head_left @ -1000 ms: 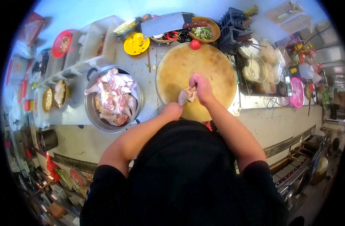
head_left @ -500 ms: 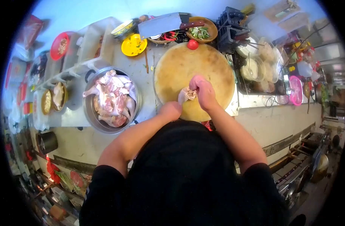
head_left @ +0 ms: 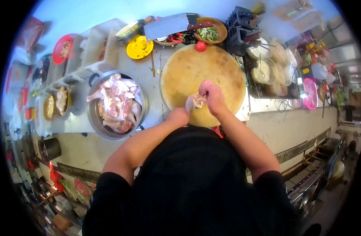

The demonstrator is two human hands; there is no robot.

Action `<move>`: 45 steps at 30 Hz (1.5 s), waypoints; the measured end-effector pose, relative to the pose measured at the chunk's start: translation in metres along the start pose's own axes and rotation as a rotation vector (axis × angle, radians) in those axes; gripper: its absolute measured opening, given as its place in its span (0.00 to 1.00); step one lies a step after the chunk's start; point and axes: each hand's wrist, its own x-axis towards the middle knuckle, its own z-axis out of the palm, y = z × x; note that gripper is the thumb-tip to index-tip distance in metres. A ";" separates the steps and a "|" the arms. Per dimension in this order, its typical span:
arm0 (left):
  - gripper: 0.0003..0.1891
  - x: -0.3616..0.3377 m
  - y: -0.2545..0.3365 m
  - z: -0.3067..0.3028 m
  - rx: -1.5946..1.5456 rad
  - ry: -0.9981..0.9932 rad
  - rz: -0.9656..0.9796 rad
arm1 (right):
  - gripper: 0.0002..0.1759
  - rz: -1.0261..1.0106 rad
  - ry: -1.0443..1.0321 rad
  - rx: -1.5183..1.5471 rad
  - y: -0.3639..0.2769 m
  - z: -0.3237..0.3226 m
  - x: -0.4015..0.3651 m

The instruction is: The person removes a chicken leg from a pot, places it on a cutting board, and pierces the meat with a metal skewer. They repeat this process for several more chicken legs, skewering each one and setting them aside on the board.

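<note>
A raw chicken leg [head_left: 195, 101] is held just over the near part of a round wooden chopping board [head_left: 204, 67]. My left hand [head_left: 178, 117] is closed around its lower left end. My right hand [head_left: 212, 96] is closed at its upper right end, fingers bent; whether it also holds something small there is hidden. Skin shows on the leg's left side and ragged pink flesh faces my right hand. To the left, a large metal pot [head_left: 144, 114] is heaped with raw chicken legs [head_left: 118, 100].
A tomato [head_left: 201, 46] sits on the board's far edge. Behind it lie a cleaver [head_left: 168, 27], a yellow plate [head_left: 140, 47] and a bowl of chopped greens [head_left: 208, 34]. A dark knife rack [head_left: 240, 31] stands at back right, with bowls [head_left: 263, 72] nearer. Clear bins [head_left: 96, 45] line the left.
The chicken leg has turned slightly between my hands, and more of its pink flesh shows. My right hand has shifted a little; my left stays nearly still.
</note>
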 end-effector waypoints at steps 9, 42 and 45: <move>0.19 0.004 -0.006 0.013 -0.036 -0.024 -0.112 | 0.16 0.120 0.063 0.076 -0.003 -0.013 -0.012; 0.16 -0.007 -0.018 0.012 -0.033 0.063 -0.137 | 0.16 -0.001 -0.182 0.095 -0.019 0.010 -0.013; 0.15 -0.012 -0.011 0.000 -0.017 0.049 -0.056 | 0.16 -0.017 -0.177 0.074 -0.011 0.019 -0.008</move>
